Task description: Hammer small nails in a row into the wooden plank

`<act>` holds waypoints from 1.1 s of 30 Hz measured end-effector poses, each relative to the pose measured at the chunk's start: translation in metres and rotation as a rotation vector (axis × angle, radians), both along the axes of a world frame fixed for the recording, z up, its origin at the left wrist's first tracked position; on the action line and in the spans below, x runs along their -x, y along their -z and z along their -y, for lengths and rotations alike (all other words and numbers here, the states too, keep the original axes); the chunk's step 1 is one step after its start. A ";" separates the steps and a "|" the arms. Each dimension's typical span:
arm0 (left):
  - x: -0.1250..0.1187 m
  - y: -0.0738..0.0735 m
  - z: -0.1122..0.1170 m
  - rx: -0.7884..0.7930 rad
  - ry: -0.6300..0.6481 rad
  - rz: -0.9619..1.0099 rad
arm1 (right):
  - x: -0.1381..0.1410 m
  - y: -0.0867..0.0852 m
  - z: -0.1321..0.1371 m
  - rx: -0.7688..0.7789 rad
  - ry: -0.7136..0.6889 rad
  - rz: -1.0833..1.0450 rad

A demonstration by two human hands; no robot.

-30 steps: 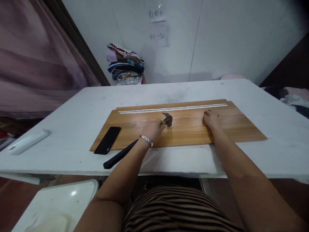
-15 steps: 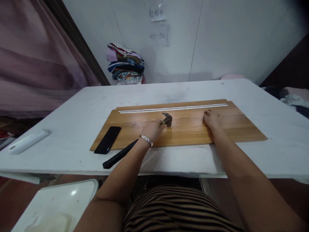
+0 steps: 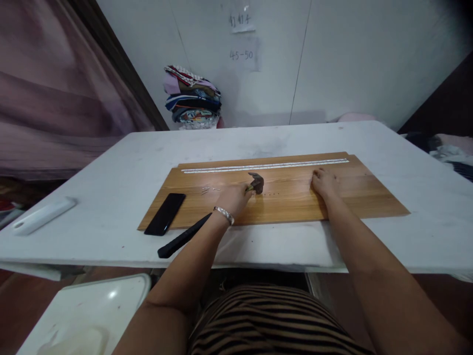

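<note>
My left hand [image 3: 233,198] is wrapped around a claw hammer [image 3: 257,183], gripping it close below its metal head. The hammer's black handle [image 3: 185,237] runs back under my wrist and past the board's front edge. My right hand [image 3: 325,182] rests on the right part of the wooden board [image 3: 295,207], its fingers curled in; what is inside them, if anything, is hidden. A row of small dark nail heads or marks [image 3: 271,194] runs along the board just right of the hammer head. Left of my left hand lie several loose nails [image 3: 205,189].
Two white measuring strips [image 3: 266,166] lie along the board's back. A black phone [image 3: 164,214] sits on its left front corner. A long white object [image 3: 44,216] lies on the white table [image 3: 121,167] at left. Folded clothes [image 3: 194,96] are stacked against the wall.
</note>
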State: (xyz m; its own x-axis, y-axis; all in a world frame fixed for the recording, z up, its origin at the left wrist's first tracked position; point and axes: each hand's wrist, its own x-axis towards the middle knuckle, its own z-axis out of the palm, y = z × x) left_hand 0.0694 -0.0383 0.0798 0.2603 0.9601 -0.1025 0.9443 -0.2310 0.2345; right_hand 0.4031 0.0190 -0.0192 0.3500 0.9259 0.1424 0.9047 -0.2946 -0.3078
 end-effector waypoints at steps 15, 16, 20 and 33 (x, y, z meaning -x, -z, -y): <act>0.001 0.004 0.000 -0.017 0.002 0.017 | -0.001 0.002 -0.001 -0.030 0.003 -0.013; 0.001 0.003 -0.001 -0.016 0.000 0.013 | -0.001 0.002 -0.001 -0.031 0.003 -0.015; -0.001 -0.002 -0.001 -0.010 -0.014 -0.011 | -0.001 0.002 0.000 -0.032 -0.003 -0.025; 0.000 -0.001 -0.001 -0.005 -0.018 -0.020 | -0.002 0.004 -0.002 -0.059 -0.010 -0.030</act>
